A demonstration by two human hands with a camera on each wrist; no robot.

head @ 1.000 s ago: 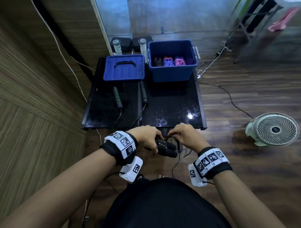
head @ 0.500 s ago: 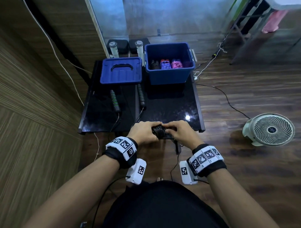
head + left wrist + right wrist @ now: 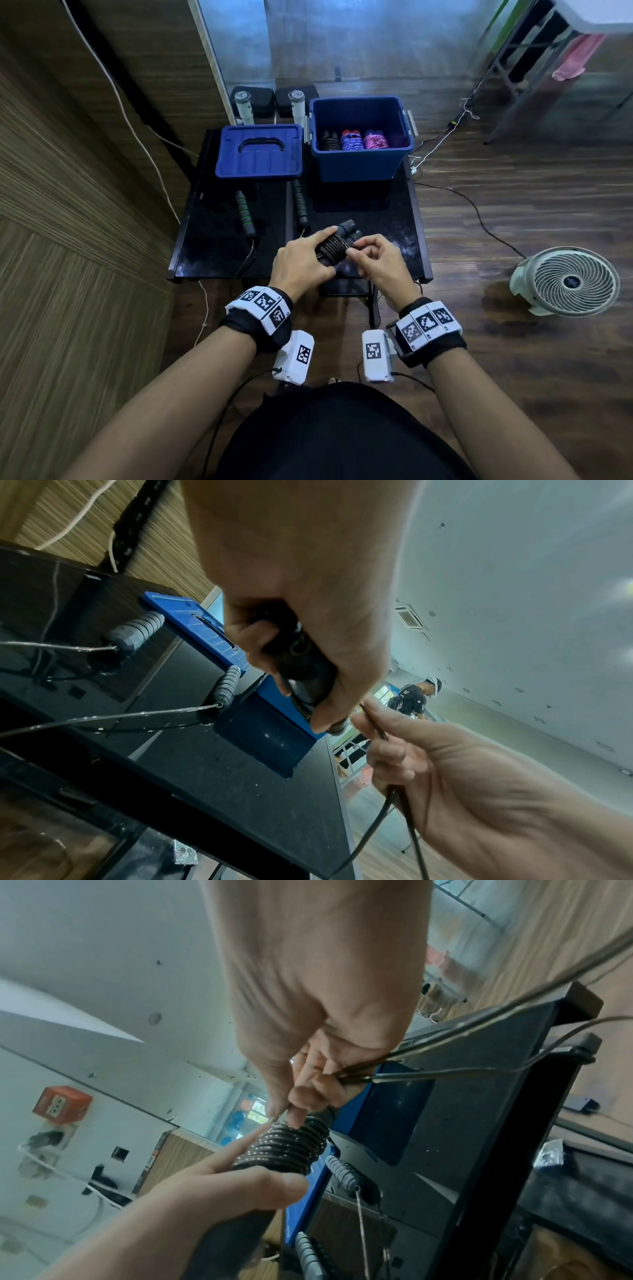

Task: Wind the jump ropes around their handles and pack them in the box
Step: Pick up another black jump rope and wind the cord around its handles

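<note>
Black springy cord [image 3: 331, 247] sits coiled around paired handles gripped by the left hand [image 3: 301, 263] above the table's [image 3: 394, 212] near edge; the right hand [image 3: 375, 262] pinches its loose tail. Beyond, the blue box [image 3: 359, 164] awaits; it likely unwinds unless held over the coils.

Right hand [image 3: 318, 1031] pinching loose black rope [image 3: 445, 1072], left hand [image 3: 219, 1180] gripping coil-wrapped handles [image 3: 284, 1148], above black table [image 3: 479, 1123]
</note>
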